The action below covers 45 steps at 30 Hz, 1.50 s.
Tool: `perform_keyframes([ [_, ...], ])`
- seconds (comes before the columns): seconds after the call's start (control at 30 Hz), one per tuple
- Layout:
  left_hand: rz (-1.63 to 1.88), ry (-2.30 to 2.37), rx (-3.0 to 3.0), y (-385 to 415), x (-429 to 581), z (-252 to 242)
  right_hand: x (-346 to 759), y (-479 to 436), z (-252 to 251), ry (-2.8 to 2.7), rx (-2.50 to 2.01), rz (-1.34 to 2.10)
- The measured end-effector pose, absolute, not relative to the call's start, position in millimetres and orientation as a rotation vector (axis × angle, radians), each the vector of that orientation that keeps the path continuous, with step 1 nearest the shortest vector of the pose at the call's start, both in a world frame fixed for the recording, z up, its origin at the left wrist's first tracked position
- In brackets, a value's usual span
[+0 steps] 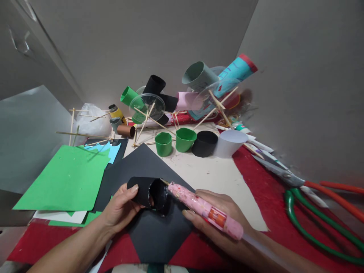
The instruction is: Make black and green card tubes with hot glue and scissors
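Observation:
My left hand (pixel 121 206) holds a short black paper tube (pixel 140 189) on its side, thumb on top. The tube's open end faces right, and whitish glue-like specks line its rim. In my right hand (pixel 218 212) is a pink pen-shaped hot glue gun (pixel 189 199) with an orange switch and a pale cord or stick trailing behind. Its metal tip meets or nearly meets the upper rim of the tube; I cannot tell if they touch. A sheet of black paper (pixel 159 239) lies beneath both hands.
Behind stand two green paper cups (pixel 185 140), a black one (pixel 204 144) and a white one (pixel 231 143). Stick-and-disc wheel models (pixel 148 108) rise farther back. Green sheets (pixel 65 178) lie left. Large scissors (pixel 287 176) rest right, on red cloth (pixel 256 178).

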State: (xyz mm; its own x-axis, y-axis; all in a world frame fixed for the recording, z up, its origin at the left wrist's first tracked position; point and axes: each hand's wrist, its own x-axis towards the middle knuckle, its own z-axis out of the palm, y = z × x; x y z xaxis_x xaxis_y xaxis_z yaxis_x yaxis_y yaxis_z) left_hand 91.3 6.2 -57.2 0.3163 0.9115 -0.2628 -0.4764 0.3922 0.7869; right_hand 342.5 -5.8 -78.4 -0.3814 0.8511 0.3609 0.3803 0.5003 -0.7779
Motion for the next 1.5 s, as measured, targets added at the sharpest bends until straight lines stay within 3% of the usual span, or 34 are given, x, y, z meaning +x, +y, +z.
perform_keyframes([
  [1.5,0.988,0.79,0.609,7.2,89.1,-58.8,341.7,-5.9,-75.0,-1.986,-1.05,0.759],
])
